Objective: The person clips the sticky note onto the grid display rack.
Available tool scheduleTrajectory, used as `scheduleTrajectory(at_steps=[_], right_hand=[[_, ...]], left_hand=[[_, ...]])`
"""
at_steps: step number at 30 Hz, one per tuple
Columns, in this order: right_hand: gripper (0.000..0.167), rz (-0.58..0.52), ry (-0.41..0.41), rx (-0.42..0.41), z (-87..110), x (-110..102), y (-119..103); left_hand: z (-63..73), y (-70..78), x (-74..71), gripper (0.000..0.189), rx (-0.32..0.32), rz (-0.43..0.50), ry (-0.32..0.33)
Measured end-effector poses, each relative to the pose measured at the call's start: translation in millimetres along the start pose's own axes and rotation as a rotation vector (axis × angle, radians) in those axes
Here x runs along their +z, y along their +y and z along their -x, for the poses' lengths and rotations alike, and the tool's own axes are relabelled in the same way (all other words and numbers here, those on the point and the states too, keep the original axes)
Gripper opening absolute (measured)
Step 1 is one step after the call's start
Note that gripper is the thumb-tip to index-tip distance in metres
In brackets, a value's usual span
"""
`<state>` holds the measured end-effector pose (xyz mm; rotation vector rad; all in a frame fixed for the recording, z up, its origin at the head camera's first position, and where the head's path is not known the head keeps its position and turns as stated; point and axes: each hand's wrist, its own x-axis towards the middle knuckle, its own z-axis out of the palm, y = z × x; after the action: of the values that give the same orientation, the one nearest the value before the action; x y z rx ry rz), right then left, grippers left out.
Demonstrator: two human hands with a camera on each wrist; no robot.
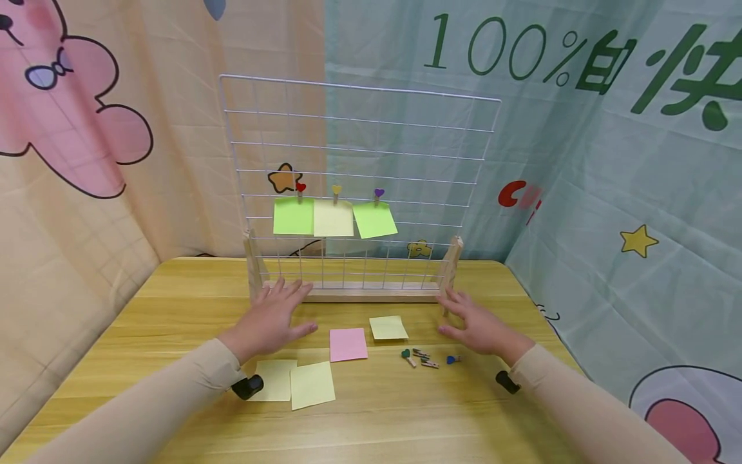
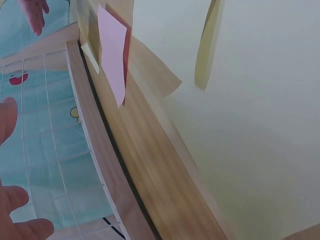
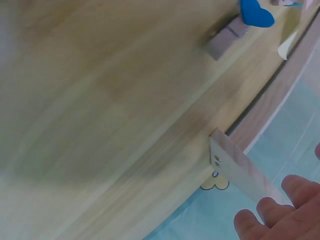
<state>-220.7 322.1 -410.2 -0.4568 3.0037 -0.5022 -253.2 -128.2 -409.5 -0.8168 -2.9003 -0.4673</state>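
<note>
A white wire grid (image 1: 371,153) stands upright in a wooden base (image 1: 371,296). Clipped across it are a green sticky note (image 1: 293,216), a pale yellow note (image 1: 333,219) and a second green note (image 1: 375,220). Fingers spread, my left hand (image 1: 269,322) hovers by the base's left end and holds nothing. My right hand (image 1: 478,324), also bare of any object, reaches with fairly straight fingers toward the right wooden post (image 1: 451,267); whether it touches the post I cannot tell. In the right wrist view, the fingertips (image 3: 295,189) appear beside that post (image 3: 240,162).
On the table (image 1: 203,309) lie a pink note (image 1: 348,345), a pale yellow note (image 1: 388,327) and two more yellow notes (image 1: 313,385) near the left wrist. Several small clothespins (image 1: 409,358) sit right of centre, a blue-heart clothespin (image 1: 453,359) apart from them. Printed curtains (image 1: 580,193) surround the table.
</note>
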Motion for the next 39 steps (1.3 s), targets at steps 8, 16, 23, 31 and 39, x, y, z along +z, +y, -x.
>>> scheduleTrajectory(at_steps=[8, 16, 23, 31, 39], right_hand=[[0.073, 0.005, -0.104, -0.004, 7.2, 8, 6], [0.074, -0.037, -0.170, 0.011, 10.3, 17, 14], [0.072, -0.039, -0.210, 0.025, 12.3, 23, 18], [0.060, -0.028, -0.230, -0.002, 16.1, 25, 18], [0.057, -0.065, -0.267, 0.012, 18.8, 24, 17]], left_hand=[[-0.6, -0.3, 12.8, 0.088, -0.011, 0.009, -0.060], [-1.7, 2.1, 22.4, 0.086, -0.009, 0.032, -0.111], [-1.5, 4.4, 28.7, 0.086, -0.040, 0.084, -0.178], [-3.3, 8.2, 35.2, 0.087, -0.055, 0.163, -0.234], [-7.4, 14.2, 43.2, 0.084, -0.053, 0.240, -0.317]])
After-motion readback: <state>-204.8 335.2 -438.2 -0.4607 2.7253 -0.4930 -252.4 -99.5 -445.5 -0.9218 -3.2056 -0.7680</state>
